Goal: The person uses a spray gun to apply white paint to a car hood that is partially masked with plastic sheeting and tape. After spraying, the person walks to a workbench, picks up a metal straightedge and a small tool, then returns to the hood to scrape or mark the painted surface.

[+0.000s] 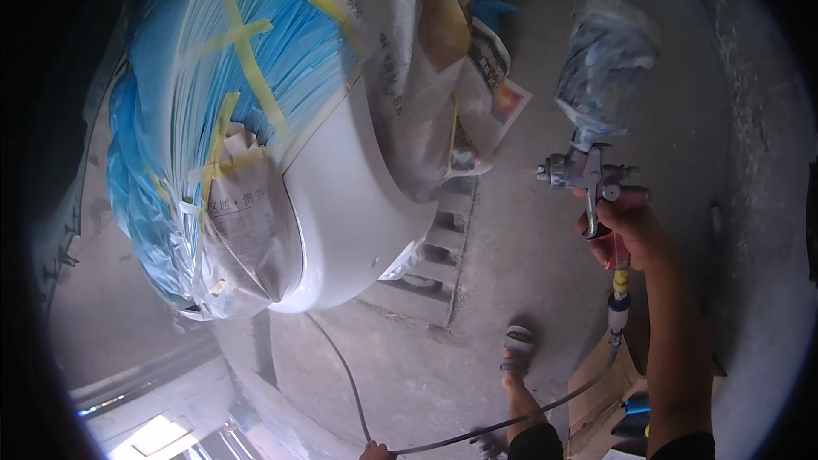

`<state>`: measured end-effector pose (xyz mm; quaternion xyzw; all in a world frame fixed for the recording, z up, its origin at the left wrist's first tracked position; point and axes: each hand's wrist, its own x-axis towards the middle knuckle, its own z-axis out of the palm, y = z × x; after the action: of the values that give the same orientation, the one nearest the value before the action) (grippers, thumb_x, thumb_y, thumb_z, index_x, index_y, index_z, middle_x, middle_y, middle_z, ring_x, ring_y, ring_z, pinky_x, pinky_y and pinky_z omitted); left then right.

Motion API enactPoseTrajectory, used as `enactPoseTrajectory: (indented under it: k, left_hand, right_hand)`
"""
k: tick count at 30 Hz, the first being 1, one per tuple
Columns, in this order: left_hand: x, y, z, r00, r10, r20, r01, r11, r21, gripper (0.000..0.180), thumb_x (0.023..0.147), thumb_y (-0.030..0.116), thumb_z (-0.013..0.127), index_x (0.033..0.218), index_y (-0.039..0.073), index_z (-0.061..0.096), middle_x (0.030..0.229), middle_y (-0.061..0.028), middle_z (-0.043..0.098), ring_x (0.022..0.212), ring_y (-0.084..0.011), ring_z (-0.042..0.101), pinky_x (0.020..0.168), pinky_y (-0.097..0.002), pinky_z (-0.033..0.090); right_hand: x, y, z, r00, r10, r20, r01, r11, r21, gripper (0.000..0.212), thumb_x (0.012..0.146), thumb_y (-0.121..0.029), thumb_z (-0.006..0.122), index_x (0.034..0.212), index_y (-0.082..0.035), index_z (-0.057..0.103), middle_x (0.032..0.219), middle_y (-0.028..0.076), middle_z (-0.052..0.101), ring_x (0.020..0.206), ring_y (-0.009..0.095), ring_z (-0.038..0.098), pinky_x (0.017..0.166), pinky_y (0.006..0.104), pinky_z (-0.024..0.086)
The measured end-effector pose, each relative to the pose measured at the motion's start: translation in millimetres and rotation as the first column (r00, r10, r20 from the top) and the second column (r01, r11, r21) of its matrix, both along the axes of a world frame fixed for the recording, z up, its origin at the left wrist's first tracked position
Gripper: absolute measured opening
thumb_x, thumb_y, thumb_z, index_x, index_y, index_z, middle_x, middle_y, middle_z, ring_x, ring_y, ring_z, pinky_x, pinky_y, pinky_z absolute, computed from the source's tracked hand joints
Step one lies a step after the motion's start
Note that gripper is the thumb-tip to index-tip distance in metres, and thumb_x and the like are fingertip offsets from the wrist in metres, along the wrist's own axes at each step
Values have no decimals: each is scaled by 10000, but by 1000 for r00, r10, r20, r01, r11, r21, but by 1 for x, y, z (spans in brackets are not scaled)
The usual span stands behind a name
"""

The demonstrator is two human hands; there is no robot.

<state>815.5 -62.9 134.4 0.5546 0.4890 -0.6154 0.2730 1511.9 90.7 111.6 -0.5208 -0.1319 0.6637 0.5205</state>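
My right hand (637,228) is wrapped round the red grip of a paint spray gun (588,172), held upright at the right. Its nozzle points left, toward the car. On top sits a large paint-smeared cup (607,68). An air hose (511,422) runs from the coupling under the grip, down and across to my left hand (376,451) at the lower edge. That hand is closed on the hose and only partly in view. A white painted car panel (341,196) stands to the left, apart from the gun.
Blue plastic film (298,43), yellow masking tape (247,60) and newspaper (247,221) cover the car around the panel. Loose paper edges stick out near the gun. A slotted floor drain (439,255) lies beside the car. My sandalled foot (516,342) and a cardboard box (592,392) are below.
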Motion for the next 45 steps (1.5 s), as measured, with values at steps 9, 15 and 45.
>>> enactPoseTrajectory:
  k: [9, 15, 45]
  left_hand:
    - [19, 0, -1, 994, 104, -40, -102, 994, 37, 539, 854, 489, 540, 933, -36, 636, 1037, -267, 575, 998, -405, 576, 844, -474, 486]
    - [1, -12, 0, 1000, 20, -15, -19, 999, 43, 502, 855, 457, 546, 898, -33, 645, 986, -257, 580, 978, -407, 580, 833, -468, 491]
    - [-12, 11, 40, 987, 162, -7, -158, 972, 176, 497, 861, 410, 499, 1114, -7, 592, 1254, -244, 474, 1214, -379, 448, 960, -455, 432]
  right_hand:
    - [47, 32, 7, 991, -131, -23, 130, 926, 353, 537, 879, -387, 614, 1291, -61, 502, 929, 125, 648, 478, 136, 559, 436, 248, 447]
    - [12, 38, -69, 993, 95, 65, -90, 993, -71, 410, 858, -381, 655, 1121, -79, 567, 826, 67, 613, 478, 125, 536, 433, 250, 444]
    - [-184, -122, 71, 849, -80, 523, 30, 994, 103, 261, 916, -233, 575, 1126, -82, 539, 934, 19, 595, 633, 101, 486, 588, 232, 409]
